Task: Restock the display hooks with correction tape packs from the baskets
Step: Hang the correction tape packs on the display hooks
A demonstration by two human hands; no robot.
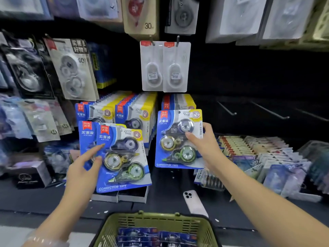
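My right hand (204,145) pinches one blue correction tape pack (175,139) by its right edge and holds it upright in front of a row of the same packs hanging on a hook (178,102). My left hand (85,168) grips a small stack of the same blue packs (122,157), thumb on the front, tilted a little. Two more full hooks of these packs (124,107) hang behind the left stack. A green basket (160,223) below holds several more blue packs (156,236).
Empty metal hooks (270,112) stick out of the dark panel at the right. A white phone (195,202) lies on the dark shelf near the basket. Rows of small stationery packs (258,154) fill the shelf at right. Other carded goods hang above and at left.
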